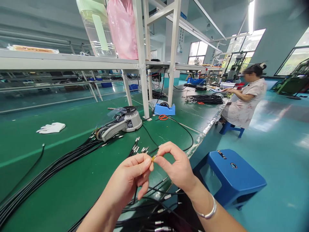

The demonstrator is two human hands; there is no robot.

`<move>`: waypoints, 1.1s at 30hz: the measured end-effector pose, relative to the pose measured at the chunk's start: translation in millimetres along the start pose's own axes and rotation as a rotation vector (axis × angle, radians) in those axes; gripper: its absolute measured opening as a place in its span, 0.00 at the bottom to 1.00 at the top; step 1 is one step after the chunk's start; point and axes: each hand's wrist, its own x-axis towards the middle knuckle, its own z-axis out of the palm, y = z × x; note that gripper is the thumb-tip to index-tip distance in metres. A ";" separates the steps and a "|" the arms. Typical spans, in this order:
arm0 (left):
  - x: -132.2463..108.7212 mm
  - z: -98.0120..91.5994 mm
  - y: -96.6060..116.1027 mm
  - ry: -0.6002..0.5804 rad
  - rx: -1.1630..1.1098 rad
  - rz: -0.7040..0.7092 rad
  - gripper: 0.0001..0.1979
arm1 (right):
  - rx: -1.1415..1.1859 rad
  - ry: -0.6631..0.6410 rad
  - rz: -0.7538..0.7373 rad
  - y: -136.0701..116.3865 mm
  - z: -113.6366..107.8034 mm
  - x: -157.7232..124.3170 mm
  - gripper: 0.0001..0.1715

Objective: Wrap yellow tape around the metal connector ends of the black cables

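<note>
My left hand (135, 169) is closed in a pinch, its thumb and forefinger on the end of a black cable that hangs below the palm. Fingertip to fingertip with it, my right hand (177, 164) pinches the same end. Between them shows a small strip of yellow tape (153, 158) beside a bit of metal; the fingers cover most of it. Beneath my hands lie several black cables with silver connectors (159, 222). Another group of cable ends (136, 146) lies just beyond my fingers on the green table (79, 175).
A round grey tape dispenser (132, 120) stands ahead, with a long bundle of black cables (55, 167) beside it. Farther off are orange-handled scissors (163, 117), a blue tape holder (164, 110) and a white glove (51, 128). A blue stool (238, 169) stands right; a person (251, 96) sits beyond.
</note>
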 end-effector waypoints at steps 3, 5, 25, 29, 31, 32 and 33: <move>-3.0 -3.6 7.2 -0.132 0.006 -0.122 0.12 | 0.050 -0.156 -0.160 -0.8 -10.9 5.3 0.06; -3.5 -3.8 9.8 -0.176 0.027 -0.177 0.12 | 0.065 -0.244 -0.221 -1.3 -17.6 8.2 0.05; 29.6 46.3 -11.4 0.245 0.974 0.316 0.13 | 0.270 -0.236 0.518 16.2 -63.1 3.1 0.11; 35.2 43.0 -15.1 0.169 0.784 0.112 0.15 | 0.165 -0.279 0.562 21.4 -71.8 2.8 0.10; 34.2 32.5 -15.8 0.144 0.694 0.065 0.18 | 0.116 -0.273 0.565 24.3 -74.4 4.0 0.10; 32.6 25.7 -16.3 0.157 0.674 0.058 0.19 | 0.100 -0.265 0.562 25.9 -75.2 4.6 0.10; 30.4 18.7 -17.1 0.171 0.673 0.047 0.20 | 0.090 -0.262 0.555 27.5 -75.8 5.1 0.10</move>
